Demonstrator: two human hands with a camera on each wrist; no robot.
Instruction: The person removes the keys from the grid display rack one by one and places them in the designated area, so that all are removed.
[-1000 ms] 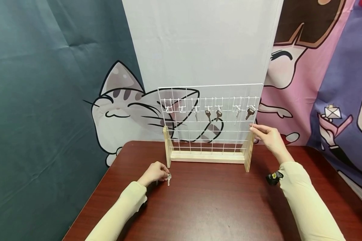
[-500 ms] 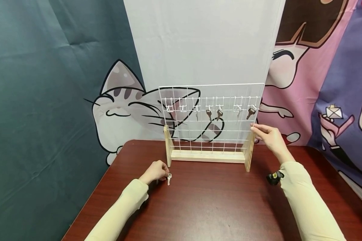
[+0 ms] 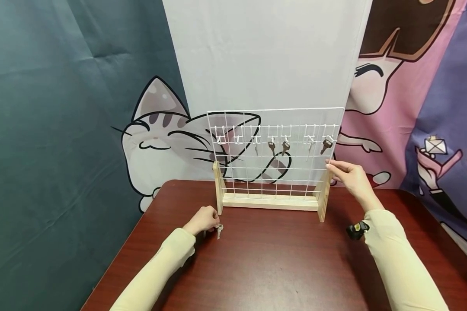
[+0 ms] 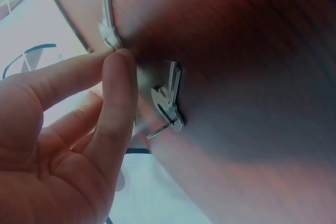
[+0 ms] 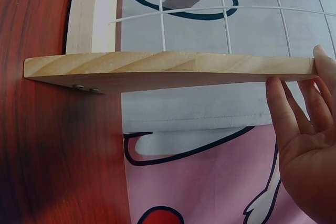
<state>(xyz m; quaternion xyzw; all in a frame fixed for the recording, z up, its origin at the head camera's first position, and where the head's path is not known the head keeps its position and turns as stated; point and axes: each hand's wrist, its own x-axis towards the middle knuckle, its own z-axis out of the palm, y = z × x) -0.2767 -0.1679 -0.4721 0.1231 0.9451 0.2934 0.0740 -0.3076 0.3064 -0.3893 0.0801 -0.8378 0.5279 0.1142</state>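
Observation:
My left hand (image 3: 204, 219) is low over the table, left of the rack. Between thumb and index finger it pinches a silver key (image 4: 107, 17) by its head, blade pointing away. A second key (image 4: 170, 98) with a small ring lies on the tabletop beside those fingers. At the other side, my right hand (image 3: 350, 175) holds the top of the wooden upright (image 5: 173, 65) of the white wire grid rack (image 3: 276, 168), thumb on its outer face and a finger at its end. Several keys hang on the rack's hooks, among them a dark key (image 3: 326, 146) at the far right.
At the rack's left end, two white hooks (image 3: 238, 139) hold no visible key. The rack stands on a reddish-brown table (image 3: 264, 259) near its back edge. Behind it hangs a printed cloth (image 3: 272, 52) with cartoon figures.
The whole head view has shifted slightly to the right. Both hands keep nearly the same places, the left still with its key, the right still at the upright.

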